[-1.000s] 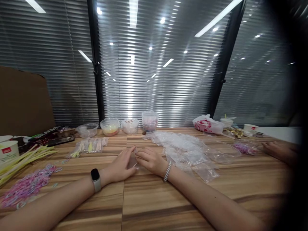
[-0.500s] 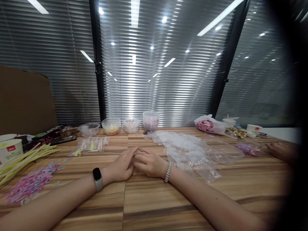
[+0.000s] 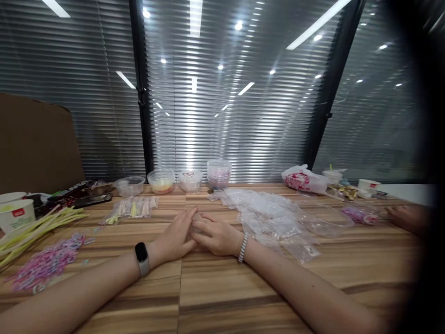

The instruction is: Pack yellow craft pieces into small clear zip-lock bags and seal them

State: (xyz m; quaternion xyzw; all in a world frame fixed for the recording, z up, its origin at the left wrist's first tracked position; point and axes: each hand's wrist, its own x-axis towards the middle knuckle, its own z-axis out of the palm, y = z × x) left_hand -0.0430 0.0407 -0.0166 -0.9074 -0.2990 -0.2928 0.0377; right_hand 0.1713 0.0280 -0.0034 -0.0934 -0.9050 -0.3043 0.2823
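Meeting at the middle of the wooden surface (image 3: 215, 292), my left hand (image 3: 174, 237) and right hand (image 3: 218, 235) lie low with their fingertips close together. Between them shows a small bit of clear plastic (image 3: 196, 223), mostly hidden by my fingers. My right fingers bend over it; my left thumb and fingers stand apart on its other side — whether either grip is actually closed on it, I cannot tell.

Taking my hands as the centre of the dial, a loose heap of clear bags (image 3: 267, 213) spreads at 2 o'clock, near my right wrist. Small filled packets (image 3: 134, 208) lie flat at 10 o'clock, with a dark phone (image 3: 93, 200) beyond them. Yellow strips (image 3: 41, 229) sprawl at 9, just beside a white paper cup (image 3: 17, 215), and a pile of pink and purple loops (image 3: 48, 264) sits between 8 and 9.

Farther off, a clear bowl with yellow contents (image 3: 162, 182) stands at 11, and a stack of clear tubs (image 3: 219, 174) between 12 and 1. A white and red plastic bag (image 3: 303, 179) rests at 2, well past the heap. Another person's hand (image 3: 403, 218) is at 3 — well apart from mine.
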